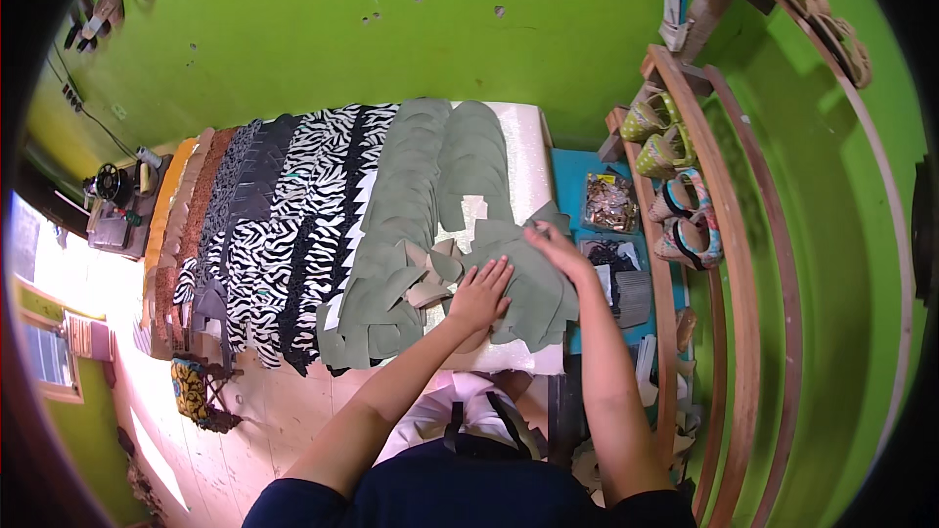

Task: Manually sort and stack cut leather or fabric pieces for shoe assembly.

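Observation:
My left hand (479, 295) lies with its fingers stretched out on the lower left part of a loose pile of grey-green cut pieces (533, 298), which look like leather or fabric. At the pile's upper part, my right hand (556, 246) has its fingers bent together on a grey-green piece; the exact grip is partly hidden. Left of my left hand lie curled pieces with beige undersides (427, 291). Beyond the hands, overlapping rounded grey-green pieces form a long row (406, 166) and a shorter row (474, 152).
Zebra-print pieces (259, 264) and brown, orange and dark rows cover the table's left side. At right, a blue surface (567, 171) bears a clear box of small metallic parts (610, 201). A wooden rack (719, 225) with sandals (685, 225) stands close to my right arm.

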Demonstrator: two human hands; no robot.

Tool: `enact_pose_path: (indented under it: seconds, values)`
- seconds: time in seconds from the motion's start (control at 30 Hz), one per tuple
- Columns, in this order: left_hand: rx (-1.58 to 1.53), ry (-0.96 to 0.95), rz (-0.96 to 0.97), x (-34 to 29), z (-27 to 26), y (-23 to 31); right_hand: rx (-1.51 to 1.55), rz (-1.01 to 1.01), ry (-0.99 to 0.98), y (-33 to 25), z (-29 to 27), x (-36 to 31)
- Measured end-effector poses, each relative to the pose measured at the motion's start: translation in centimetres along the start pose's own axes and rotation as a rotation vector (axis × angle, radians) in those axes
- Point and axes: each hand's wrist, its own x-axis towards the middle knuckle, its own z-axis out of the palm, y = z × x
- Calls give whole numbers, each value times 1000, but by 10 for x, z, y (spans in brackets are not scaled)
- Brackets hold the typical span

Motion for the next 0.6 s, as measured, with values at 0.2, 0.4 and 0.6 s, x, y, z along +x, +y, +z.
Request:
enact_pose_path:
  seconds: [0.2,0.4,0.6]
  values:
    - [42,-140,-64,5,8,9,-737,-188,342,14,47,-25]
    - [-21,-57,26,11,5,13,-620,-135,564,35,25,-14]
    - [-56,-53,22,7,3,7,-629,49,354,-1,39,-35]
